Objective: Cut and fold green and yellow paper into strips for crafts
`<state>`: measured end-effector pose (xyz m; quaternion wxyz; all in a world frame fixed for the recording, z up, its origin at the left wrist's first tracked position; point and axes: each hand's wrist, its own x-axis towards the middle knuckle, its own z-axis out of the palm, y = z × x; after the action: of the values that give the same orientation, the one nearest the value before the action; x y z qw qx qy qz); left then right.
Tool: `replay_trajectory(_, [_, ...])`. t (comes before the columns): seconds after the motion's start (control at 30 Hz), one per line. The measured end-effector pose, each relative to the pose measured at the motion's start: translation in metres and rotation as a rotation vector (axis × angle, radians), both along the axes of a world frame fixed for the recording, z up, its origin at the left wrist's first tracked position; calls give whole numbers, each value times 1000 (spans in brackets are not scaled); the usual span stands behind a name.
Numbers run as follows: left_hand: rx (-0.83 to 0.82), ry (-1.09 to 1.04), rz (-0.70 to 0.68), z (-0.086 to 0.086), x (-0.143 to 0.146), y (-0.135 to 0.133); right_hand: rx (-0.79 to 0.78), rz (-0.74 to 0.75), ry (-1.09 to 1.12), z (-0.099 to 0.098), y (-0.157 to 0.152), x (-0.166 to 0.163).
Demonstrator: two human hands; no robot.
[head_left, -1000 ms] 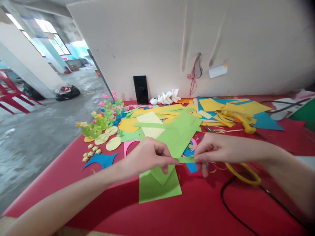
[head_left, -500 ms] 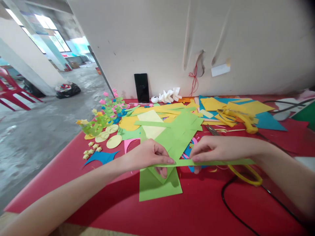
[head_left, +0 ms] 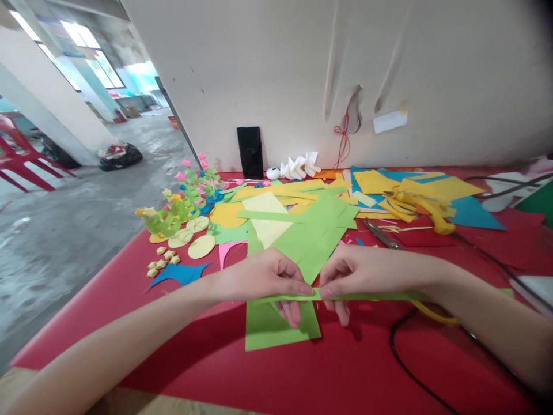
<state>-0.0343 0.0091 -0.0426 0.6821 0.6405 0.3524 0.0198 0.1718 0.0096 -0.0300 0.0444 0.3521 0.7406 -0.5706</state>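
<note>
Red counter (head_left: 354,369) fills the frame and runs back to a pale wall. A pile of cut coloured paper (head_left: 302,213) covers the far middle, and a loose green sheet (head_left: 268,331) lies flat near the front edge, right under the hands.

Left hand (head_left: 263,279) and right hand (head_left: 367,271) meet over that sheet. Each is closed in a thumb-and-forefinger pinch on one long thin green strip (head_left: 380,297), fingertips almost touching at its middle. The strip is held just above the sheet, roughly level; one tail sticks out left past the left hand, and the longer tail runs right under the right wrist.

Step in hand: working the strip at the point between the two pinches, probably a crease or fold, though the contact spot is too small to be sure. Any further move calls for both pinches staying tight and close, since the strip is narrow and floppy and the long tail can twist.

Around them:
- a black cable (head_left: 393,351) loops on the front right
- scissors (head_left: 382,235) lie behind the right hand
- a yellow glue gun (head_left: 425,208) sits toward the far right
- small yellow folded bits (head_left: 163,262) lie near the left edge
</note>
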Motion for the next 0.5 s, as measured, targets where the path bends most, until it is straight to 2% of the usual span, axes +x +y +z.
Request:
replay_trajectory(0.2, [-119, -55, -12, -5, -1, 3, 8, 8, -3, 1, 0, -2])
replay_trajectory(0.5, [-74, -41, -66, -6, 1, -1, -34, 21, 45, -11, -5, -6])
